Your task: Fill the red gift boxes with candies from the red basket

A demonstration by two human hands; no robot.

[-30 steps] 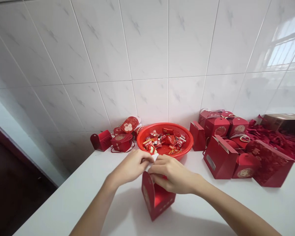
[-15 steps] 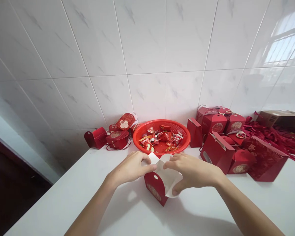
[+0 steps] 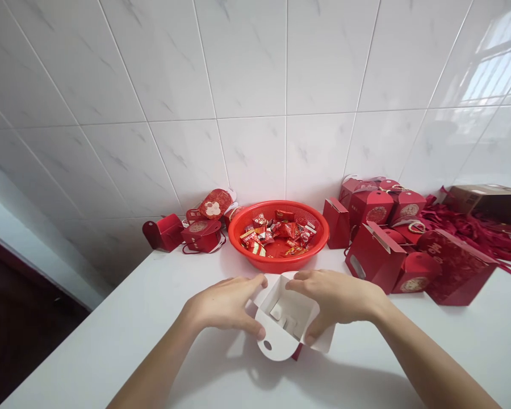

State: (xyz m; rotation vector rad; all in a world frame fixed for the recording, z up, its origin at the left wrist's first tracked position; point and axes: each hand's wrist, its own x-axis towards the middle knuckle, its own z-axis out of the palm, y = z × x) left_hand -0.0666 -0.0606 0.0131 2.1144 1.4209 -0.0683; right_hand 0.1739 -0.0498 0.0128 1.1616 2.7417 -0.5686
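A small red gift box (image 3: 277, 342) stands on the white table in front of me, its top flaps folded outward so their white insides show. Looking down into it, I see a white interior with folded tabs at the bottom and no sweets. My left hand (image 3: 227, 305) grips the left side, with the thumb on the near flap and the fingers at the far left flap. On the other side, my right hand (image 3: 336, 300) holds the right flap and rim between thumb and fingers. Just beyond the box is a red plastic basket (image 3: 276, 264) holding several wrapped sweets (image 3: 287, 229).
Several red gift boxes (image 3: 377, 258) crowd the right side, beside a heap of dark red ribbons (image 3: 464, 227) and an open cardboard box (image 3: 489, 201). More red boxes (image 3: 202, 234) sit at the back left. A tiled wall (image 3: 255, 153) closes off the rear.
The box's near flap has been folded down and outward, and the flaps have spread, baring the inside. Both hands have moved slightly, the left thumb toward me. The view has tilted a little.
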